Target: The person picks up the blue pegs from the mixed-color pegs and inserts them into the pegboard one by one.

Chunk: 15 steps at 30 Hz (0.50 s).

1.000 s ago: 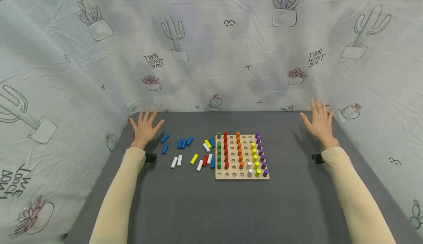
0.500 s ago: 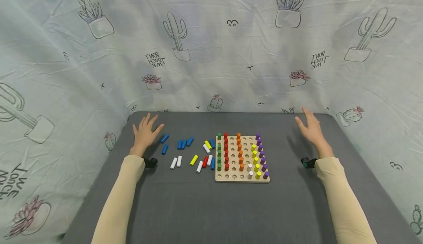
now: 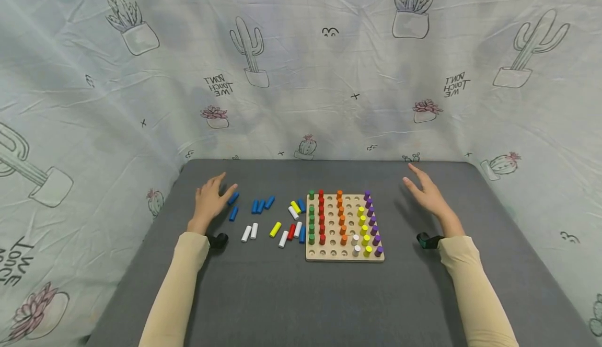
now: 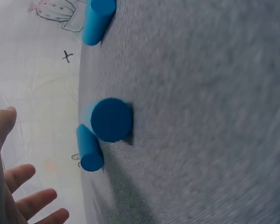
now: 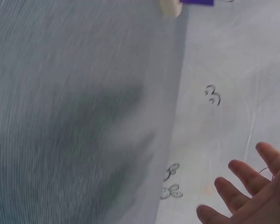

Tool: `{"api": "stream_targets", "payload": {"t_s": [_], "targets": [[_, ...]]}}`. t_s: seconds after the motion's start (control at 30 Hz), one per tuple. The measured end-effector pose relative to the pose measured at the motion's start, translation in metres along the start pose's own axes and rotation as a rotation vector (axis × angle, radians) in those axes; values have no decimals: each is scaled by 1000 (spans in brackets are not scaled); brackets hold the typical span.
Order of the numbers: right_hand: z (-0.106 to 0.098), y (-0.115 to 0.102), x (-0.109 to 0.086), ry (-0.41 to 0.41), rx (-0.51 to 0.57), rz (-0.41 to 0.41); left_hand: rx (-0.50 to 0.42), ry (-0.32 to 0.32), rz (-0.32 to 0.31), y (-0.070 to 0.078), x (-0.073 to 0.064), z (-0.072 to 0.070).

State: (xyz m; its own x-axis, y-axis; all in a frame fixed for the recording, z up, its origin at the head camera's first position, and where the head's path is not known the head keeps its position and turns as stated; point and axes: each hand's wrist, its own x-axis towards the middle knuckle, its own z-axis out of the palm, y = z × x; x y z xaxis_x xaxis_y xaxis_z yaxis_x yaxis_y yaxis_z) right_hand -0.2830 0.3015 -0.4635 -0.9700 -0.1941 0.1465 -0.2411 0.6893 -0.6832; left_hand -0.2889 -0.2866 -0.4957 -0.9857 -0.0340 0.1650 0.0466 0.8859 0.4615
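Note:
My left hand [image 3: 209, 204] hovers at the left of the table, fingers spread and holding nothing. Its thumb tip overlaps a blue peg [image 3: 233, 198] in the head view; a second blue peg [image 3: 233, 213] lies just to the right of the palm. In the left wrist view a blue peg [image 4: 112, 120] points its round end at the camera, fingers at the lower left. My right hand [image 3: 430, 198] is over the right side, fingers extended, nothing in it. Between the hands sits a wooden pegboard [image 3: 345, 257] with green, red, orange, white, yellow and purple pegs upright in columns.
Loose pegs lie left of the board: several blue ones, white pegs [image 3: 246, 233], yellow pegs [image 3: 275, 229] and a red peg [image 3: 291, 232]. A printed curtain [image 3: 301, 65] surrounds the grey table [image 3: 301, 300] at the back and sides. Some board holes show bare.
Both hands have lowered and come inward from the table's far corners. The right hand has moved left toward the board, and the left hand nearer the blue pegs. The pegs have stayed put.

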Motion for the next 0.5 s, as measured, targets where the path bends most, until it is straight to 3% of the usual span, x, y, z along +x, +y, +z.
{"api": "stream_targets", "payload": {"t_s": [0.5], "targets": [[30,-5,0,-147,125,-31,-23,-19,29,5,-17,5]]}}
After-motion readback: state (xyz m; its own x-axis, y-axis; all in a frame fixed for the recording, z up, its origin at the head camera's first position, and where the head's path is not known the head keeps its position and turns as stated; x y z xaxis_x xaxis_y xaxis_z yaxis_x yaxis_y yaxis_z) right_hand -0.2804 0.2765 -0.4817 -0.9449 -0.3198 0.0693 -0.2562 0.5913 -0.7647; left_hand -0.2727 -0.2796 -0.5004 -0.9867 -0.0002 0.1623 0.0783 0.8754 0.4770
